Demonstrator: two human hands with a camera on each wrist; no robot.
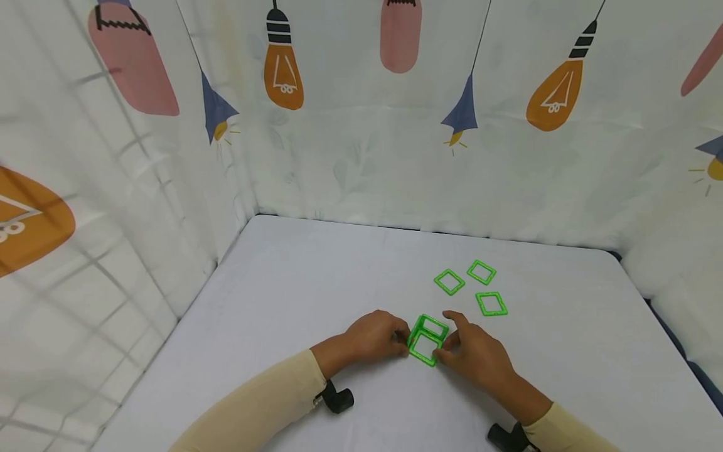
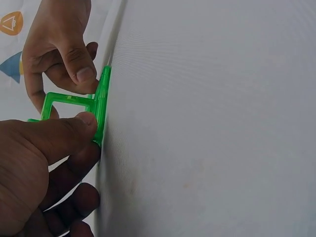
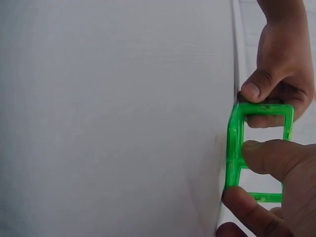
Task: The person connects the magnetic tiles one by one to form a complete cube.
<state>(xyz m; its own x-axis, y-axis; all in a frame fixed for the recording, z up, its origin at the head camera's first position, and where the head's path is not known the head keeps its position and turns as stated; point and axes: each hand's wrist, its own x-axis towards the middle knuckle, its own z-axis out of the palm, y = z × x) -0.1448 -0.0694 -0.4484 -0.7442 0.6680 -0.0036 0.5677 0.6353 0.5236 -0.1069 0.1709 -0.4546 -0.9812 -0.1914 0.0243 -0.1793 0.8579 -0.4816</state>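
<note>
Several green square-framed magnetic tiles [image 1: 430, 334] are joined into a small open structure on the white table, between the two hands. In the head view my left hand [image 1: 375, 336] is at its left side. The left wrist view shows that thumb and index finger pinching the edge of the joined tiles [image 2: 102, 106]. From the right, my right hand [image 1: 477, 351] holds the structure. In the right wrist view its thumb and index finger are around the joined tiles [image 3: 232, 148]. The fingers hide part of the structure.
Beyond the hands, toward the right, lie three loose green square tiles: one on the left [image 1: 442, 275], one farther back [image 1: 477, 279] and one nearer [image 1: 495, 314]. A patterned white curtain [image 1: 361, 163] hangs behind the table [image 1: 294, 270] and along its sides.
</note>
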